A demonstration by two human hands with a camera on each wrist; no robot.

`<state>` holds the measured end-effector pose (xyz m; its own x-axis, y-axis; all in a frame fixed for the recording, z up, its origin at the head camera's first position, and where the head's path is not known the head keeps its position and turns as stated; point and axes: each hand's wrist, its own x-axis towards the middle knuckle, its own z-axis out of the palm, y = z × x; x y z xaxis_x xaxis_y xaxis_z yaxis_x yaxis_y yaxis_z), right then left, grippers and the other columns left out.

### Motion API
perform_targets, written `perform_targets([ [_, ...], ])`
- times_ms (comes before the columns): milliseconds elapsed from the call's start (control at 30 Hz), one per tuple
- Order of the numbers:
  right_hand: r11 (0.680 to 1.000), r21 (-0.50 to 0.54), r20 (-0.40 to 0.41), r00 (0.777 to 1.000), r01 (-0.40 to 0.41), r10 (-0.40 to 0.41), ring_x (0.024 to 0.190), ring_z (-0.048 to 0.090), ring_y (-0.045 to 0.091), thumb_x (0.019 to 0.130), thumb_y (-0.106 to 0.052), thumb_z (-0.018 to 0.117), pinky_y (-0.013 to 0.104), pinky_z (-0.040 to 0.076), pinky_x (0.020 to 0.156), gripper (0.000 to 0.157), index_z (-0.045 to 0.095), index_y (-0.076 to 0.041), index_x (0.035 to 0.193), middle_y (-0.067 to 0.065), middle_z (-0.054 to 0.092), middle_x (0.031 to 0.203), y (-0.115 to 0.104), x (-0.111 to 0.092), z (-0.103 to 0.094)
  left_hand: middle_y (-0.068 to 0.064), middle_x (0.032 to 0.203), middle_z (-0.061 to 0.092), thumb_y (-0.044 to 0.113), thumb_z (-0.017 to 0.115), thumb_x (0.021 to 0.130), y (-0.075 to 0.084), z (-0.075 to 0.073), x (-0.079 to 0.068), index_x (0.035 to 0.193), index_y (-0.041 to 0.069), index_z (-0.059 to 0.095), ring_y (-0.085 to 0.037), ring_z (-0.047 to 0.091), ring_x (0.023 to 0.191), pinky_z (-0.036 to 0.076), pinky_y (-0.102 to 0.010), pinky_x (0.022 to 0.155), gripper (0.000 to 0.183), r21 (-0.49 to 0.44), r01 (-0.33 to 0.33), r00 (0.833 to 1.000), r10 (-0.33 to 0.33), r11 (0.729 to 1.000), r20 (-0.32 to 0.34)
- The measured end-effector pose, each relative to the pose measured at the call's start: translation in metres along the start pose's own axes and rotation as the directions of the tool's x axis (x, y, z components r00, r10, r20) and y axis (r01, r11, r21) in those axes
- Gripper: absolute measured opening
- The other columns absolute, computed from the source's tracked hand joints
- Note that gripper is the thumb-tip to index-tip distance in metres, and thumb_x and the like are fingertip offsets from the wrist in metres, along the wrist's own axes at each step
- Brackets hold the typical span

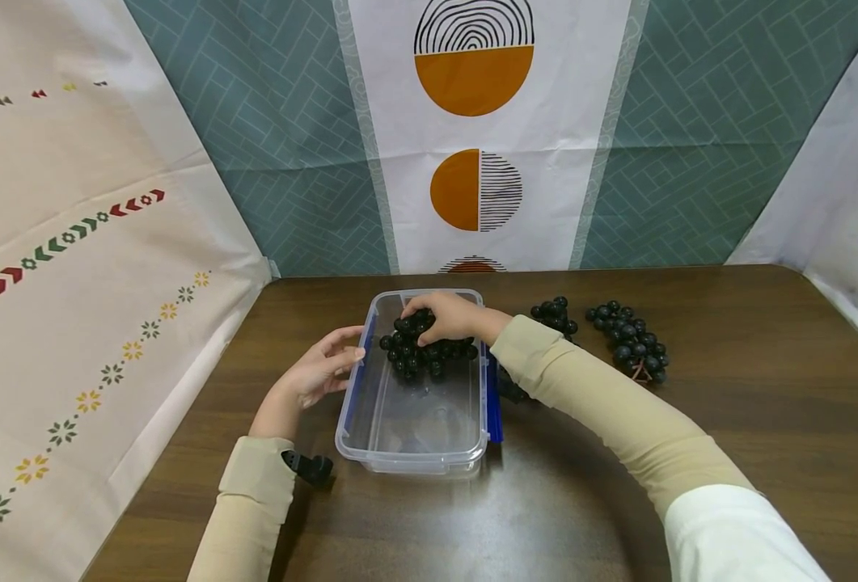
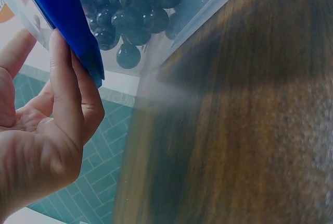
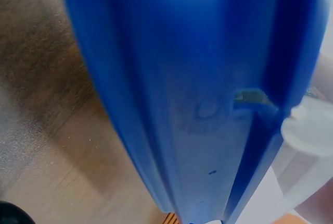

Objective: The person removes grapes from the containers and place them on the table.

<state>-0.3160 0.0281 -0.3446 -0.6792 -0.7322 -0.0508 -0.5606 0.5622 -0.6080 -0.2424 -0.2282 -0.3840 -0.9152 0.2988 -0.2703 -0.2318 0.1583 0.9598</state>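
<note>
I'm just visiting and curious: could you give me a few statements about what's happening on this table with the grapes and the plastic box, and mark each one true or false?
1. The right hand holds a bunch of dark grapes inside the clear plastic box. True.
2. The left hand is lifting a second bunch off the table. False: it rests against the box's left side, on its blue clip.
3. More grapes lie on the table to the right of the box. True: the far-right bunch is the clearest.
4. The box has its lid on. False: it is open on top.
5. The table is white. False: it is dark wood.
</note>
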Motion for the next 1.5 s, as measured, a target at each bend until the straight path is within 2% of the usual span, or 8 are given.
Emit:
perform_targets([
  [400, 1.0, 0.028, -0.056, 0.998, 0.004, -0.002, 0.129, 0.045, 0.029, 0.083, -0.012, 0.074, 0.045, 0.036, 0.107, 0.044, 0.061, -0.009, 0.124, 0.011, 0.051, 0.138, 0.0, -0.006, -0.002, -0.011, 0.117, 0.049, 0.02, 0.058, 0.096, 0.0, -0.001, 0.001, 0.145, 0.016, 0.03, -0.025, 0.058, 0.104, 0.053, -0.034, 0.081, 0.056, 0.002, 0.007, 1.0, -0.007, 1.0, 0.0],
  [667, 1.0, 0.026, -0.083, 0.996, 0.015, -0.013, 0.128, 0.046, 0.028, 0.083, -0.014, 0.074, 0.044, 0.037, 0.106, 0.044, 0.06, -0.01, 0.124, 0.01, 0.051, 0.138, 0.003, -0.007, 0.0, -0.004, 0.111, 0.05, 0.019, 0.058, 0.096, 0.001, 0.0, 0.002, 0.144, 0.017, 0.031, -0.029, 0.056, 0.109, 0.053, -0.035, 0.08, 0.055, -0.005, 0.021, 1.0, -0.021, 1.0, -0.01],
  [1100, 0.997, 0.07, -0.125, 0.992, 0.039, -0.03, 0.119, 0.052, 0.029, 0.081, -0.012, 0.075, 0.044, 0.041, 0.103, 0.042, 0.062, -0.009, 0.121, 0.011, 0.056, 0.133, 0.001, -0.012, -0.002, -0.015, 0.12, 0.05, 0.019, 0.058, 0.096, 0.0, -0.001, 0.002, 0.144, 0.015, 0.031, -0.021, 0.06, 0.101, 0.054, -0.033, 0.079, 0.056, -0.019, 0.007, 1.0, -0.007, 1.0, 0.005],
  [1333, 0.995, 0.087, -0.129, 0.991, 0.052, -0.041, 0.122, 0.05, 0.027, 0.082, -0.013, 0.075, 0.042, 0.039, 0.105, 0.042, 0.062, -0.01, 0.121, 0.01, 0.054, 0.135, 0.0, -0.013, -0.001, -0.006, 0.112, 0.052, 0.021, 0.058, 0.096, 0.0, -0.002, 0.001, 0.145, 0.015, 0.03, -0.019, 0.06, 0.098, 0.054, -0.032, 0.078, 0.057, -0.007, 0.009, 1.0, -0.009, 1.0, -0.002],
  [1500, 0.993, 0.095, -0.133, 0.99, 0.066, -0.053, 0.123, 0.05, 0.027, 0.081, -0.013, 0.075, 0.042, 0.038, 0.106, 0.042, 0.062, -0.009, 0.121, 0.01, 0.055, 0.133, -0.003, -0.016, 0.0, -0.007, 0.112, 0.053, 0.02, 0.058, 0.096, 0.0, -0.002, 0.001, 0.144, 0.015, 0.03, -0.017, 0.062, 0.096, 0.054, -0.031, 0.077, 0.056, -0.015, 0.006, 1.0, -0.006, 1.0, 0.003],
])
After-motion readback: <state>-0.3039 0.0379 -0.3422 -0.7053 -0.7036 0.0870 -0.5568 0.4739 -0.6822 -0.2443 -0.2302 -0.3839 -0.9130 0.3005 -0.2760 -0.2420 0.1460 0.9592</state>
